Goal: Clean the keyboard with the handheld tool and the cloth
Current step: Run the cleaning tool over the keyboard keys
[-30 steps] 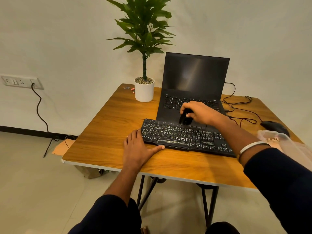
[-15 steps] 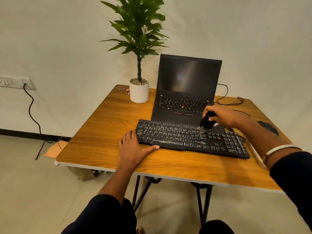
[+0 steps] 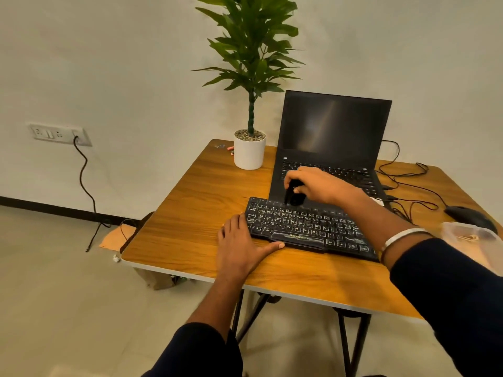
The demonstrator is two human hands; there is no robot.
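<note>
Two hands work at a black keyboard (image 3: 307,227) lying on the wooden table (image 3: 196,213), just in front of an open laptop (image 3: 332,131). In the head view, the left hand (image 3: 239,246) lies flat with straight fingers against the keyboard's left end, thumb along its front edge. The right hand (image 3: 315,183) grips a small black handheld tool (image 3: 292,193) at the keyboard's back row. A potted plant (image 3: 250,148), a mouse (image 3: 468,216) and a clear plastic container (image 3: 479,243) also sit on the table.
</note>
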